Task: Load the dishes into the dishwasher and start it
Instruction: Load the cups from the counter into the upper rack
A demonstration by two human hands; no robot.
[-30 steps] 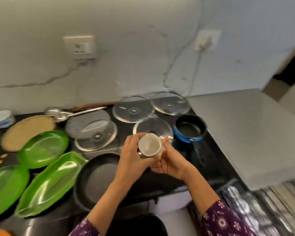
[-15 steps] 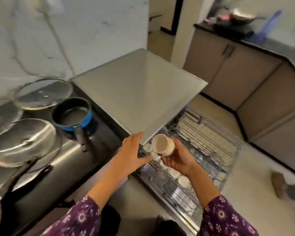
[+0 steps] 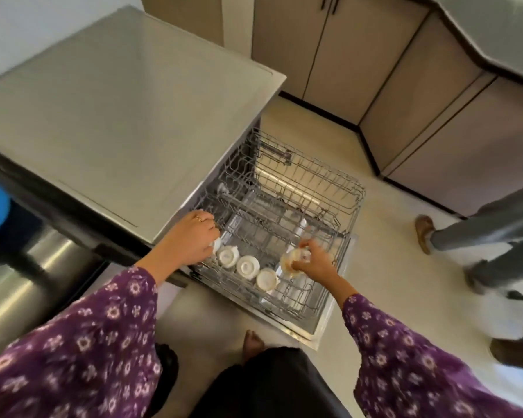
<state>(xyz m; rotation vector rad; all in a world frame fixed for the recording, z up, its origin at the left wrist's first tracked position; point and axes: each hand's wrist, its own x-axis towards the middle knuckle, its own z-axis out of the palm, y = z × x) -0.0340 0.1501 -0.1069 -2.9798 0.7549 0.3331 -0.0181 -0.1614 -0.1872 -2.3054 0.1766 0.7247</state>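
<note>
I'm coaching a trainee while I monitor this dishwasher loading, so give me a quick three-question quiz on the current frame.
1. True or false: the grey wire dishwasher rack is pulled out.
2. The right hand holds: A) a white ceramic cup; B) a green plate; C) a glass lid.
3. How many upturned white cups sit uncovered between the left hand and the right hand?
Key: 1 true; 2 A; 3 three.

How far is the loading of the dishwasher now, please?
Done: three cups stand upside down in a row in the pulled-out rack. In hand: the right hand holds another cup over the rack beside them; the left hand rests at the row's other end. Left: the rack is out, so the dishwasher is not yet started.
</note>
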